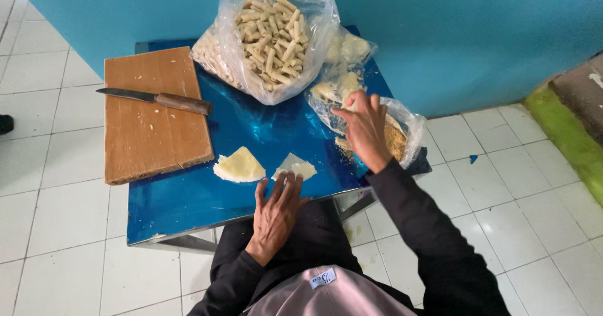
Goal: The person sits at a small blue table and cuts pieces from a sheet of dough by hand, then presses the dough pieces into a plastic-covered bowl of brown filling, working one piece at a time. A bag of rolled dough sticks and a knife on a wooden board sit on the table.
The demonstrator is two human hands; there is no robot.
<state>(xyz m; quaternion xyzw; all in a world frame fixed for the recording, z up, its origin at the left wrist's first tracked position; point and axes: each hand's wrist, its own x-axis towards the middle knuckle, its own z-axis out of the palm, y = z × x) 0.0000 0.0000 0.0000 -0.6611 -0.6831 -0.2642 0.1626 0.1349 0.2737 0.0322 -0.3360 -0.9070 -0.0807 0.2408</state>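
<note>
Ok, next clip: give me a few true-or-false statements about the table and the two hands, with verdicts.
1. The knife lies on the wooden cutting board. True.
2. The left hand holds the knife. False: it rests flat at the near edge of the blue table, fingertips at the smaller pale wrapper piece.
3. The right hand reaches into the small plastic bag at the table's right side. True.
4. The big clear bag is empty. False: it is full of pale rolled sticks.
5. Two pale flat wrapper pieces lie on the table, the larger one to the left. True.
</note>
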